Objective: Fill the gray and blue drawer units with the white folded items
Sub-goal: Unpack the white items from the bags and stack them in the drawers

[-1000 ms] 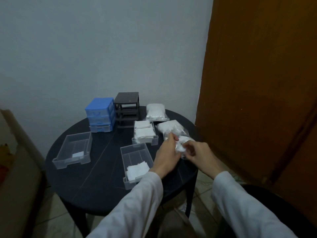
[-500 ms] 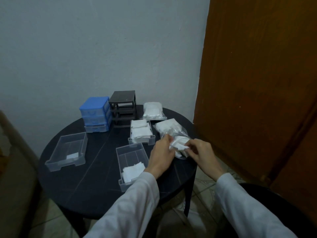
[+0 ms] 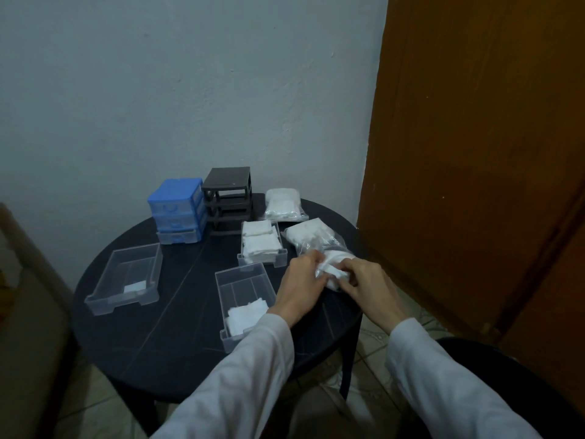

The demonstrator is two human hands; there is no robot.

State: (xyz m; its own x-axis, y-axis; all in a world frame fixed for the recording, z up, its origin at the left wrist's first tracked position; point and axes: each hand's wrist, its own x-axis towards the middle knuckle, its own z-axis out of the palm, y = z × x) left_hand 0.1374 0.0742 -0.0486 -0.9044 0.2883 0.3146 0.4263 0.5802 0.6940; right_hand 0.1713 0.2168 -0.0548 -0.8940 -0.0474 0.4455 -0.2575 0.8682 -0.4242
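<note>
A white folded item (image 3: 329, 270) is pinched between the left hand (image 3: 300, 285) and the right hand (image 3: 368, 288), both with fingers curled round it, at the mouth of a clear bag (image 3: 316, 240) of white items lying near the right edge of the round dark table (image 3: 158, 343). The hands are held close together, just above the table, and white sleeves (image 3: 247, 375) are seen running back from the wrists. Just left of the left hand a clear drawer (image 3: 243, 299) is set on the table, with a small stack of white items at its near end. Beyond it, and beside the bag, a second drawer (image 3: 261, 245) is filled with white items. A third drawer (image 3: 126, 277) is placed well apart on the left side of the table, with one small white piece in it. At the far edge the blue unit (image 3: 177, 210) is stood with its drawers in, and the gray unit (image 3: 228, 199) is stood touching or just beside it on the right, its slots open. A second bag (image 3: 283, 205) of white items is laid right of the gray unit. A pale wall (image 3: 190, 90) is seen behind the table and a brown door (image 3: 474, 153) on the right.
</note>
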